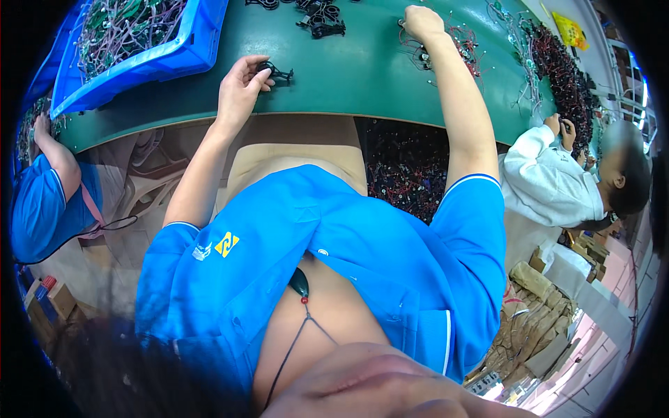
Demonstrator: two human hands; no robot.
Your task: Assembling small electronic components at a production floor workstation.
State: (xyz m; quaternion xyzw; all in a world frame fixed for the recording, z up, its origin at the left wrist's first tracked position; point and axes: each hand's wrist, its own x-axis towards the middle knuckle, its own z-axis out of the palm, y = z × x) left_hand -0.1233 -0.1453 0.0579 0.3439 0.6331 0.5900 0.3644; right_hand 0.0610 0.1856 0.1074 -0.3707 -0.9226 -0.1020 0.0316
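Note:
Over the green table (348, 83), my left hand (240, 89) pinches a small black plastic part (280, 72) between thumb and fingers. Thin arms stick out from this part on its right side. My right hand (424, 25) reaches to the far side of the table, its fingers curled closed beside a loose heap of red and black wires with small round pieces (463, 50). Something small and dark shows at its fingertips, too little to name. Between the hands, farther back, lie several more black plastic parts (322, 19) in a cluster.
A blue crate (188, 56) full of wired green boards stands at the left. Dark red wires (557, 66) are heaped at the right, near a yellow bag (570, 31). People sit at both sides. Below the table edge, a dark container holds more wired pieces (408, 171).

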